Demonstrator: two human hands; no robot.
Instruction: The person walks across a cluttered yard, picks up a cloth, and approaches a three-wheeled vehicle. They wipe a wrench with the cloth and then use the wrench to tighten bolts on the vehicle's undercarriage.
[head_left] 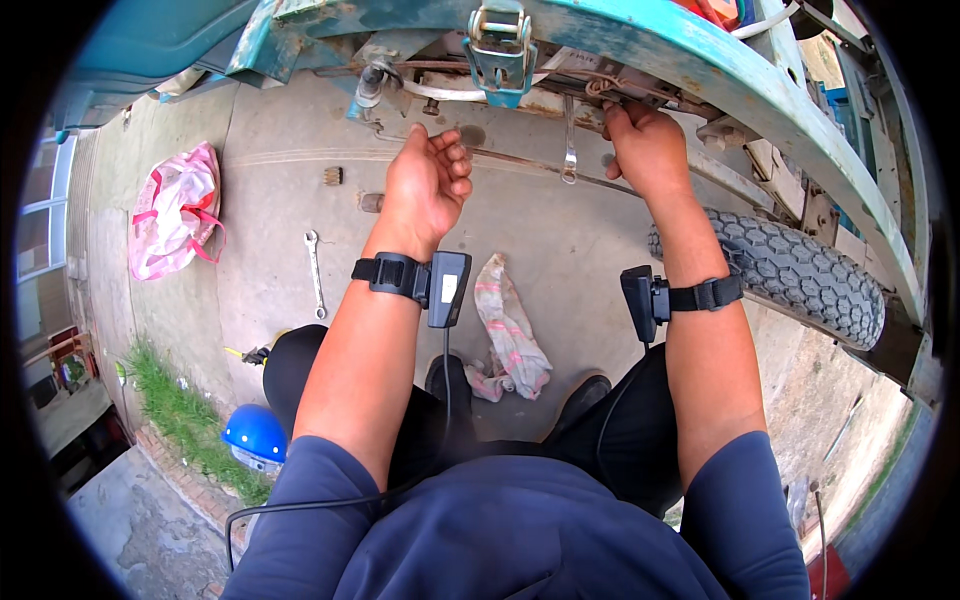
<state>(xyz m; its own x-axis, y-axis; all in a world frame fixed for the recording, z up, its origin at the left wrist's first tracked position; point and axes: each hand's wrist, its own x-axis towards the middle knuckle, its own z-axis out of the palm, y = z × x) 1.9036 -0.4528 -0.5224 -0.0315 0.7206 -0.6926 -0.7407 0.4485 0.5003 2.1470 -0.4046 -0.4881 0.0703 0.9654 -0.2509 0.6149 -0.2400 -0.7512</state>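
Note:
I am crouched beside a teal vehicle body (640,40), reaching under its edge. My left hand (428,180) is raised palm-up with the fingers loosely curled and nothing visible in it. My right hand (645,145) is closed around a part of the rusty undercarriage (600,88) just below the teal edge; what it grips is hidden by the fingers. A silver wrench (568,140) hangs down from the underside between my two hands, touching neither. Both wrists carry black strapped devices.
A knobbly black tyre (790,270) sits right of my right forearm. On the concrete lie a second wrench (316,272), a dirty rag (510,330), two small metal parts (333,176), a pink-and-white bag (172,210) and a blue helmet (255,435) by the grass.

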